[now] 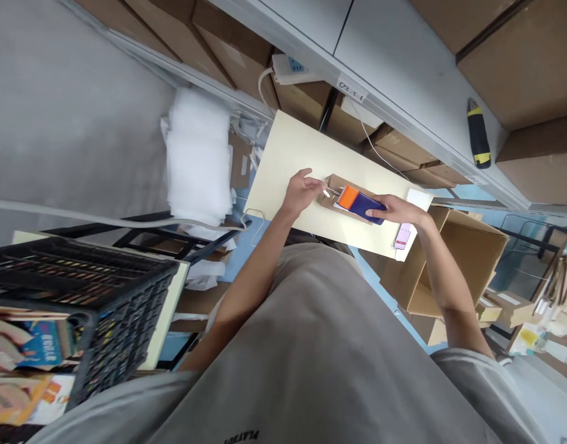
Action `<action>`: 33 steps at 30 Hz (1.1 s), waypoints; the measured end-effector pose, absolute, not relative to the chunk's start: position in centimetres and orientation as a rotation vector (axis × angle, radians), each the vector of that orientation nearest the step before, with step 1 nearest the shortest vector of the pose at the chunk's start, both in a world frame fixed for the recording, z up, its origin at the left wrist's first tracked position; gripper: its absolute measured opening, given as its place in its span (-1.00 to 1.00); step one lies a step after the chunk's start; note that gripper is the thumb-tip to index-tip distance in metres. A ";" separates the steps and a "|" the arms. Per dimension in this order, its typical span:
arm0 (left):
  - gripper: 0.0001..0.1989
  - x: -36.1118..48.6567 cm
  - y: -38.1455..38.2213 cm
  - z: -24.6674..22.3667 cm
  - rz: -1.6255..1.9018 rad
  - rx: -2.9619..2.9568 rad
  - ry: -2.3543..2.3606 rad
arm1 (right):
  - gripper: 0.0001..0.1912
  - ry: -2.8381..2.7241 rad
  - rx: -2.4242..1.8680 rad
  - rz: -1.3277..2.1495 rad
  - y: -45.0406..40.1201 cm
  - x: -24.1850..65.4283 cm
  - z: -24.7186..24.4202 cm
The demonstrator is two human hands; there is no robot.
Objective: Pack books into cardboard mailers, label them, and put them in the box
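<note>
I've the right hand (pixel 391 208) clasping the blue-orange packet (pixel 357 202), likely steadying it. Whether the left hand (pixel 305 190) pinches anything, I can't tell.

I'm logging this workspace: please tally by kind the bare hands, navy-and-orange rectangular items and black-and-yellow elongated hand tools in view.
Bare hands, left hand and right hand: 2
Navy-and-orange rectangular item: 1
Black-and-yellow elongated hand tool: 1
Total: 4
</note>
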State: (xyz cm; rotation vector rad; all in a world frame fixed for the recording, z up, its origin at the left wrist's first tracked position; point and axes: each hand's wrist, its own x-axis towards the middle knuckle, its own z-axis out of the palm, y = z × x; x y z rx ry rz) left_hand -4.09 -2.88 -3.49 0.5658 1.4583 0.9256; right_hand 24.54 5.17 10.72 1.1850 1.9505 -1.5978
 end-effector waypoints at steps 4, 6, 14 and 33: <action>-0.10 -4.1 -2.7 -5.1 0.896 0.456 1.462 | -0.29 1.812 1.161 -1.709 6.2 24.0 8.6; -0.10 -4.1 -2.7 -5.9 0.880 0.438 1.471 | -0.30 1.790 1.163 -1.702 6.2 24.0 7.9; -0.08 -4.1 -2.4 -9.6 0.842 0.429 1.507 | -0.33 1.841 1.144 -1.619 7.0 23.6 5.5; -0.89 -2.4 -2.5 -9.1 0.782 0.801 1.605 | -0.57 1.814 1.154 -1.622 6.9 23.1 3.6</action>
